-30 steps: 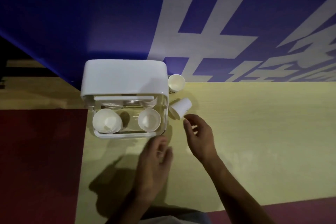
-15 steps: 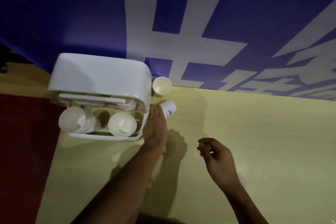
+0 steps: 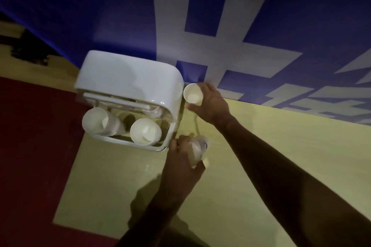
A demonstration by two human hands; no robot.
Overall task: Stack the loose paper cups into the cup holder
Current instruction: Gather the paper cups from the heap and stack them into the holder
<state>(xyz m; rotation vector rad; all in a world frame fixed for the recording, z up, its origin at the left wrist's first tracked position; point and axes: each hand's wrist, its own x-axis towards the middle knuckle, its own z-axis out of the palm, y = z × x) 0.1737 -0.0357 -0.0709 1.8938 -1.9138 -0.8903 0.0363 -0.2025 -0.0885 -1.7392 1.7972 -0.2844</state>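
The white cup holder (image 3: 128, 78) stands at the table's far left, with a clear front tray. Inside it lean two stacks of paper cups: a left stack (image 3: 96, 120) and a right stack (image 3: 145, 131). My left hand (image 3: 180, 164) is shut on a paper cup (image 3: 197, 146) lying sideways in my grip, just right of the holder's front corner. My right hand (image 3: 210, 106) wraps around an upright paper cup (image 3: 192, 93) beside the holder's right wall, its mouth facing up.
The pale yellow tabletop (image 3: 251, 166) stretches right and toward me. A dark red surface (image 3: 34, 136) lies to the left of the table. A blue banner with white characters (image 3: 220, 26) hangs directly behind the holder.
My left hand has taken the tipped cup and drawn it back toward me. My right hand has reached forward and closed around the upright cup by the holder.
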